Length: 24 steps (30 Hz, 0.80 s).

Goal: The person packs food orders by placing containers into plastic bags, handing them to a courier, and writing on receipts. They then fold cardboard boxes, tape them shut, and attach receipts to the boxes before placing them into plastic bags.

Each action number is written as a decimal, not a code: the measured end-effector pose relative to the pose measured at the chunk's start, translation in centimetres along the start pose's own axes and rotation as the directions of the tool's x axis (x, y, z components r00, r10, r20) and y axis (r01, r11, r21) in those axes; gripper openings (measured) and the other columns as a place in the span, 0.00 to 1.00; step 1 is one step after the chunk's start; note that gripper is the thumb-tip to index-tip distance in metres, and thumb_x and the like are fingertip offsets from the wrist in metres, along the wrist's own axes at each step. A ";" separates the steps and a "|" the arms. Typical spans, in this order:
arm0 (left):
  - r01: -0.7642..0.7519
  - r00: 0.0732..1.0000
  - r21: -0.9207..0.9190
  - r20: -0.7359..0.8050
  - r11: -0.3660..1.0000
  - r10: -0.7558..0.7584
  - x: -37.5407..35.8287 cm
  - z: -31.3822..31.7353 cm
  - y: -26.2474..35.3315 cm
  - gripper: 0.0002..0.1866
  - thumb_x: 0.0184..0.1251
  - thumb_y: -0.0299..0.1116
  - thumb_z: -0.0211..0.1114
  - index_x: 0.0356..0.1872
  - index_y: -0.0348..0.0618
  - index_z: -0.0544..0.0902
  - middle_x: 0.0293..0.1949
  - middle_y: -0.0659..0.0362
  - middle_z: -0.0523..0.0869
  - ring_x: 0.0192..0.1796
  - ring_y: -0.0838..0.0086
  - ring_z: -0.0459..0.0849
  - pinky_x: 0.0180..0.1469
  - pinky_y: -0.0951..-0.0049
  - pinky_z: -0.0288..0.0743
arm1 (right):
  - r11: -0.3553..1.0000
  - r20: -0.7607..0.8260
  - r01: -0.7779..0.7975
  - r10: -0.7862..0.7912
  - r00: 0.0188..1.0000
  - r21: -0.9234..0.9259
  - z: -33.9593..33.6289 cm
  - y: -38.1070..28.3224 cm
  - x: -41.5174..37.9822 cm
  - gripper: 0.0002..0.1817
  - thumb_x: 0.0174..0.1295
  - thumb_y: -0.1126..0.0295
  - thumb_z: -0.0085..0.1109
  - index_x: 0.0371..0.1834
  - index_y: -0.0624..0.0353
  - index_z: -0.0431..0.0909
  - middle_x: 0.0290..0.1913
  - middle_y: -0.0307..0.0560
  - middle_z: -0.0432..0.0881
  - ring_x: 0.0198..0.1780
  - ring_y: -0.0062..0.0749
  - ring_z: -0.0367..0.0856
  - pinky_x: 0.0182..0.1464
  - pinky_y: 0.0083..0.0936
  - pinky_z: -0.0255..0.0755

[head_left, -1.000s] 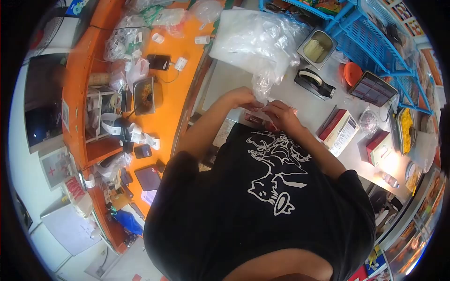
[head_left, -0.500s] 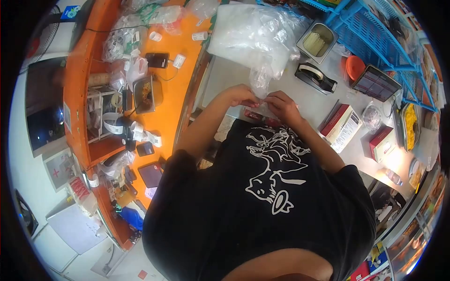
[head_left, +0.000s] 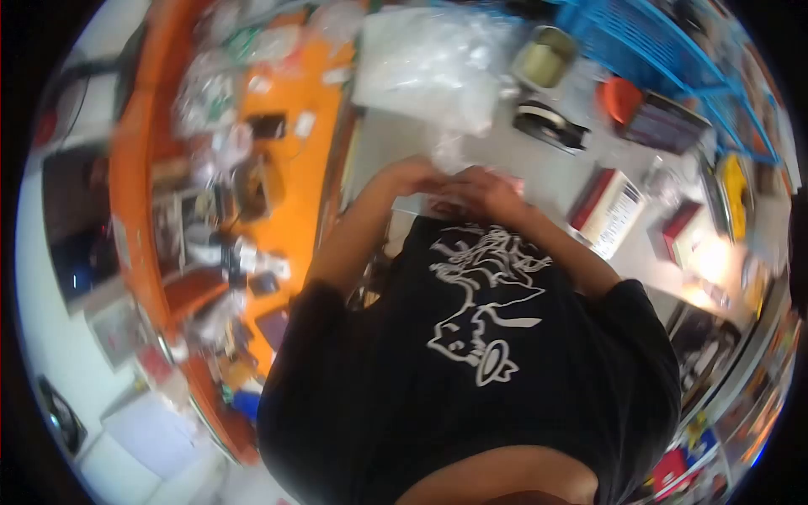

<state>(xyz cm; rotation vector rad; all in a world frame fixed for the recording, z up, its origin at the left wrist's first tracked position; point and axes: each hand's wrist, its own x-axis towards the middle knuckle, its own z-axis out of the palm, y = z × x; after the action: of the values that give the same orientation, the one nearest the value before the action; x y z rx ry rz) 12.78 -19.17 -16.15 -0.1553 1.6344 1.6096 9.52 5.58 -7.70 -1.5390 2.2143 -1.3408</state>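
My left hand (head_left: 416, 177) and my right hand (head_left: 486, 193) meet at the counter's near edge, close to the black shirt front. Their fingers are curled in around the gathered end of a clear plastic bag (head_left: 449, 151). Motion smears the fingertips. Beneath and beside the hands lies a red printed packet (head_left: 444, 206), partly covered by them. Just beyond is a pile of clear plastic bags (head_left: 425, 71) on the metal counter (head_left: 543, 172).
Right of the hands stand a tape dispenser (head_left: 551, 124), a metal container (head_left: 544, 57) and a red-and-white box (head_left: 608, 212). A tablet (head_left: 665, 124) leans near a blue plastic rack (head_left: 644, 38). An orange counter (head_left: 299, 177) with a phone (head_left: 268, 126) runs along the left.
My right hand has moved left, up against my left hand, over the bag's end. The whole view has shifted slightly and is blurred. More of the red packet's pink-red edge shows behind the right hand.
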 end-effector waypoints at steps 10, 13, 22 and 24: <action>0.218 0.964 -0.392 -0.056 0.894 -0.260 -1.1 -0.1 1.1 0.13 0.63 0.28 0.65 0.45 0.31 0.80 0.46 0.51 0.83 0.46 0.64 0.85 0.50 0.66 0.82 | 0.999 0.087 0.006 -0.002 0.996 -0.045 1.7 0.5 0.6 0.17 0.55 0.69 0.57 0.50 0.55 0.73 0.53 0.44 0.72 0.51 0.40 0.76 0.48 0.35 0.79; 0.197 0.968 -0.524 -0.032 0.829 -0.250 -1.6 -0.8 -0.3 0.11 0.66 0.29 0.61 0.45 0.32 0.80 0.47 0.50 0.82 0.52 0.62 0.82 0.59 0.62 0.78 | 0.991 0.179 0.022 0.001 0.984 -0.130 1.1 0.0 0.7 0.19 0.55 0.68 0.58 0.51 0.57 0.71 0.51 0.44 0.71 0.53 0.38 0.75 0.49 0.32 0.80; 0.081 0.995 -0.553 -0.007 0.829 -0.102 -1.8 -1.5 -3.3 0.19 0.63 0.32 0.66 0.52 0.32 0.77 0.51 0.51 0.82 0.49 0.66 0.85 0.53 0.68 0.83 | 0.992 0.161 0.119 -0.113 0.981 -0.033 -0.5 -0.4 0.5 0.16 0.52 0.66 0.64 0.44 0.54 0.75 0.50 0.43 0.74 0.51 0.39 0.75 0.50 0.37 0.76; -0.099 0.993 -0.195 0.048 0.976 0.110 -1.7 -1.0 -1.9 0.18 0.62 0.32 0.67 0.50 0.31 0.78 0.51 0.51 0.83 0.48 0.65 0.85 0.52 0.67 0.83 | 0.994 0.073 0.093 -0.097 0.993 0.050 -0.1 0.4 0.3 0.13 0.53 0.68 0.63 0.41 0.55 0.75 0.47 0.43 0.75 0.49 0.41 0.75 0.50 0.37 0.74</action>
<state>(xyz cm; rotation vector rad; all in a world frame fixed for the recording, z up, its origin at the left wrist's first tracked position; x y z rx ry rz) 14.60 -21.11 -16.76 -0.1222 1.4621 1.8352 9.06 5.47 -7.81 -1.6689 2.0753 -1.3261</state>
